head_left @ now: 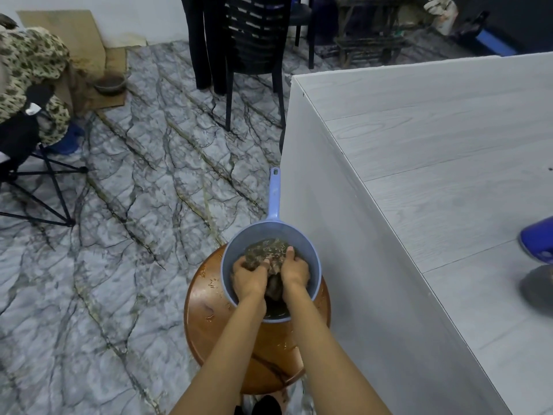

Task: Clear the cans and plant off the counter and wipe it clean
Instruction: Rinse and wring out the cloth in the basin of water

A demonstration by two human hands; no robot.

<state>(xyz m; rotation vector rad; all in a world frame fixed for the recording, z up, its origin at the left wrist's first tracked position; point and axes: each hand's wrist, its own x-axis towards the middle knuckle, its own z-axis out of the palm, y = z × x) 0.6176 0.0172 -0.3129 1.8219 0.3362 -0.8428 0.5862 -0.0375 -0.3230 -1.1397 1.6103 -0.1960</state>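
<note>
A blue plastic dipper (239, 244) with a long handle holds murky water and stands on a round brown wooden stool (209, 319). Inside it lies a dark, patterned wet cloth (266, 251). My left hand (250, 275) and my right hand (294, 271) are both in the water, fingers closed on the cloth. The grey wood-grain counter (434, 163) stretches to the right of the stool. At the counter's right edge I see part of a blue object (538, 241) and part of a dark grey one (538, 290); both are cut off by the frame.
The stool top is wet and speckled with bits of debris. Black plastic chairs (248, 40) stand beyond the counter's far corner. At the far left a person in a patterned top (30, 70) sits on a folding stool (39, 181). A metal bowl (109, 84) sits on cardboard.
</note>
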